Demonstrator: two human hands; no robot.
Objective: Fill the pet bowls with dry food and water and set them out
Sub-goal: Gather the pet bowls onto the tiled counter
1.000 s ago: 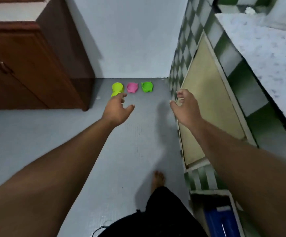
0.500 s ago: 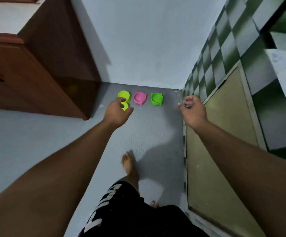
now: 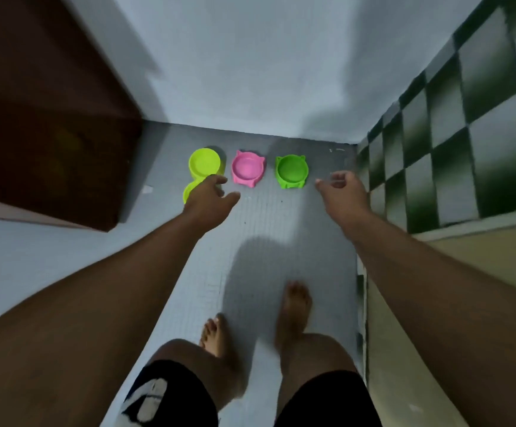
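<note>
Three pet bowls stand in a row on the grey floor near the back wall: a yellow-green double bowl (image 3: 204, 163), a pink cat-eared bowl (image 3: 248, 169) and a green cat-eared bowl (image 3: 292, 171). All three look empty inside. My left hand (image 3: 210, 197) reaches forward with fingers apart, covering the near half of the double bowl. My right hand (image 3: 342, 192) hangs just right of the green bowl, fingers loosely curled, holding nothing.
A dark brown wooden cabinet (image 3: 50, 118) fills the left side. A green and white checked tiled wall (image 3: 466, 143) and a beige panel (image 3: 481, 272) run along the right. My bare feet (image 3: 293, 306) stand on the floor strip between them.
I have walked closer to the bowls, which now look larger. Both hands have stretched further forward, the left over the double bowl, the right beside the green bowl.
</note>
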